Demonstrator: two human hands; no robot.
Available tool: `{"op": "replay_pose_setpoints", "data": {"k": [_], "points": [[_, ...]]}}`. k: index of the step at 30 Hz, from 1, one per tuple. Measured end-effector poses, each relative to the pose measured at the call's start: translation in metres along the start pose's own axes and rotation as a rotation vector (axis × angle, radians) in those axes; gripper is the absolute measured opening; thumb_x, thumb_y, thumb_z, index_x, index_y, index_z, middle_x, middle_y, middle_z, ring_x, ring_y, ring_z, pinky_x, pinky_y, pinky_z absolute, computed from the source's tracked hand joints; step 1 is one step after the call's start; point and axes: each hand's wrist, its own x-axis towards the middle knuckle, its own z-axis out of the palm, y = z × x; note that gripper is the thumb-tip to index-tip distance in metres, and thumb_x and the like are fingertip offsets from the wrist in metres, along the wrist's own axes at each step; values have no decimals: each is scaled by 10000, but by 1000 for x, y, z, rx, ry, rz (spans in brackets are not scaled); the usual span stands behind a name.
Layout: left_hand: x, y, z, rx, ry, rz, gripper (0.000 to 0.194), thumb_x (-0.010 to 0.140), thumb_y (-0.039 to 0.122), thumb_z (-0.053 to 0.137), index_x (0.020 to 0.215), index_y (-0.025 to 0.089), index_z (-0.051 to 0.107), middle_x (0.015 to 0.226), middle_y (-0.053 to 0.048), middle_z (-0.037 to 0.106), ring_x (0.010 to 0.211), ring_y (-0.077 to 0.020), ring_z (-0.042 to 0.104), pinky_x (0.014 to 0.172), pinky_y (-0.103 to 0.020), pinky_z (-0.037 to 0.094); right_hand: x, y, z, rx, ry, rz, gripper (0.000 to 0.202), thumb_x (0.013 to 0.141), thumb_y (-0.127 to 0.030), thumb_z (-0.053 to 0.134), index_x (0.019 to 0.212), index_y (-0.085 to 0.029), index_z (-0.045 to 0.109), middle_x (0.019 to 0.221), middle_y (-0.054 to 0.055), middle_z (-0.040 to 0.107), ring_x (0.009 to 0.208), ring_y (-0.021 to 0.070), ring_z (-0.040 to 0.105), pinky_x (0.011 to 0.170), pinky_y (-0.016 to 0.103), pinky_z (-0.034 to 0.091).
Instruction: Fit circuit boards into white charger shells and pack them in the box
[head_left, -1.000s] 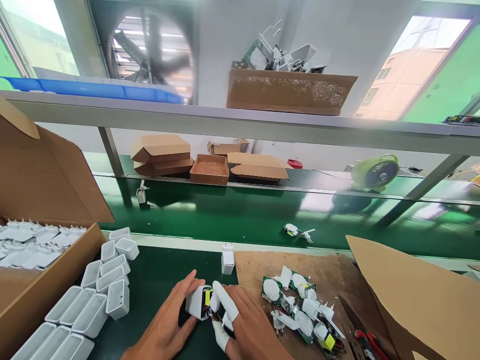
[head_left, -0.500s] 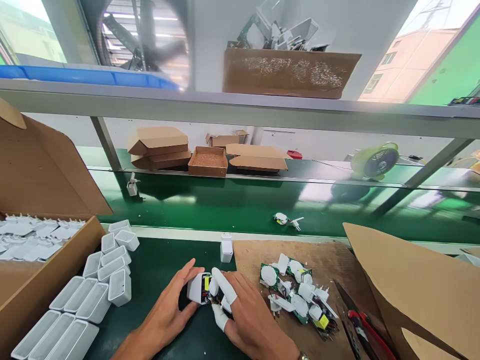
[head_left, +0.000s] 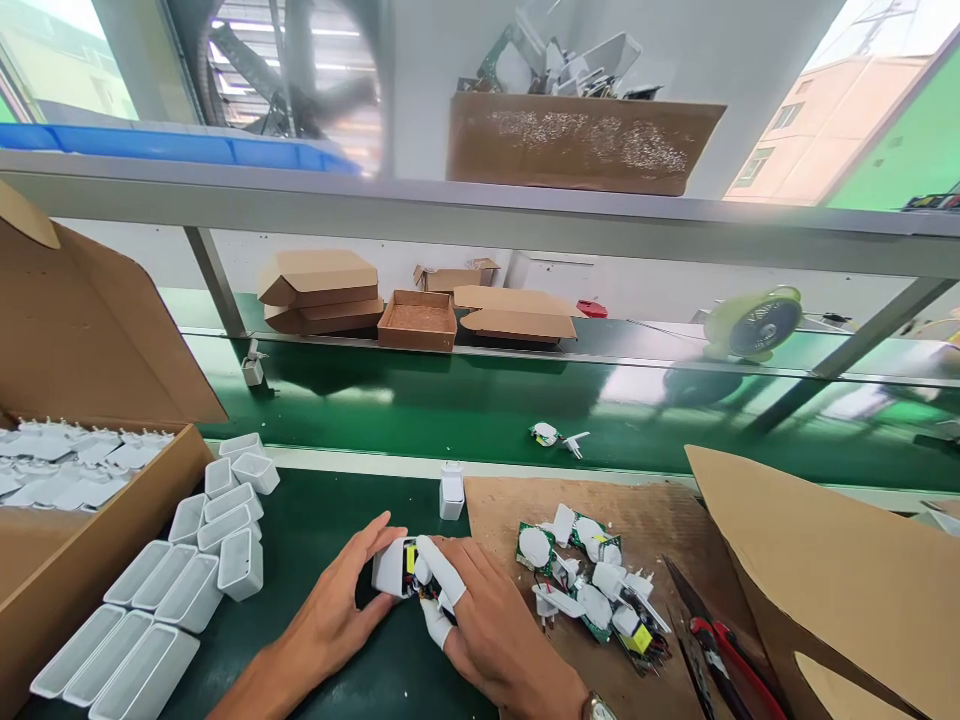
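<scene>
My left hand (head_left: 339, 612) grips a white charger shell (head_left: 391, 566) on the green bench mat, near the bottom middle. My right hand (head_left: 486, 622), with white finger cots on thumb and forefinger, pinches a circuit board (head_left: 414, 572) with a yellow part that sits partly inside the shell's open end. A finished white charger (head_left: 451, 493) stands upright just beyond my hands.
Empty white shells (head_left: 187, 590) lie in rows at the left, beside a cardboard box (head_left: 90, 540) of white plug caps. Loose boards and plug parts (head_left: 592, 590) lie on a cardboard sheet at the right, with red-handled cutters (head_left: 731, 655). A green conveyor (head_left: 450, 410) runs behind.
Both hands stay on the shell and board. The view has shifted slightly, and the loose parts on the conveyor have drifted left.
</scene>
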Motion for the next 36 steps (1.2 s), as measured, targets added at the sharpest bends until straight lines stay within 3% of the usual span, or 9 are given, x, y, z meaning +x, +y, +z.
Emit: {"op": "replay_pose_setpoints", "data": {"k": [5,9,14,21,28,36], "points": [[1,4,0,-20,-17,-22,787,962,235,647,1595,408,213,1550,-30,599,1460,-243,540,1247,-514,407,-3,8,8,54,45,-2,785,800,-27,552,1554,-161,379,1346,166,646,1090,320,616,928,474,574],[-2,4,3,-37,-11,-26,744,952,232,656,1566,399,271,1532,-35,621,1440,-249,567,1219,-496,452,-7,12,16,87,74,-26,724,802,-43,546,1506,-154,418,1302,164,659,1073,327,620,944,490,575],[-4,2,6,-27,50,13,730,946,198,659,1552,410,311,1476,-26,669,1377,-232,630,1192,-445,491,-12,13,23,104,143,-91,780,797,-27,520,1553,-143,366,1393,186,622,1197,344,608,1020,500,567],[-1,7,5,-40,57,82,697,976,198,647,1558,411,329,1486,-30,653,1381,-230,623,1196,-448,489,-7,9,14,188,121,-37,785,831,-24,540,1575,-190,352,1403,176,622,1272,296,635,1056,419,582],[-3,5,6,-74,-3,60,774,956,167,655,1581,428,282,1528,-42,600,1413,-249,585,1213,-481,463,-11,12,29,339,148,61,761,844,-42,524,1548,-280,358,1367,119,630,1203,232,689,1007,325,597],[-7,-4,3,-125,-41,48,778,964,182,656,1608,395,276,1540,-72,571,1415,-273,573,1216,-485,451,-9,8,29,365,163,70,727,904,-81,540,1562,-282,305,1426,131,579,1252,230,666,1030,316,581]]}}
